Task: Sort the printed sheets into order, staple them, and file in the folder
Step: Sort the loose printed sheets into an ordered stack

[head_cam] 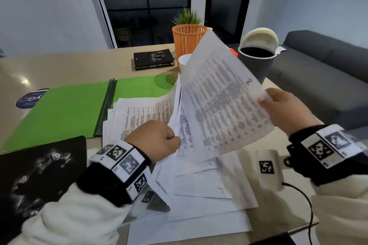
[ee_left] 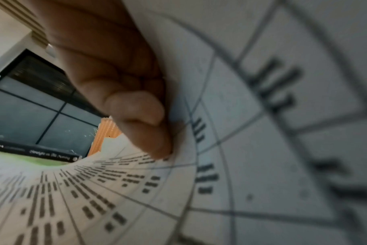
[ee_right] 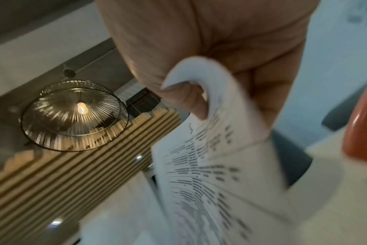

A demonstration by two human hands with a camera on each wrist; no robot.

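White printed sheet (head_cam: 225,105) pinched by two hands; one green folder (head_cam: 65,109).

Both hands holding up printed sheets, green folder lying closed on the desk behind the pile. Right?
Not quite: the green folder lies open, not closed, as the head view shows. The rest holds: the left hand and right hand hold printed sheets up above the pile.

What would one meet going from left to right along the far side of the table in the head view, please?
black book → orange basket → grey bin
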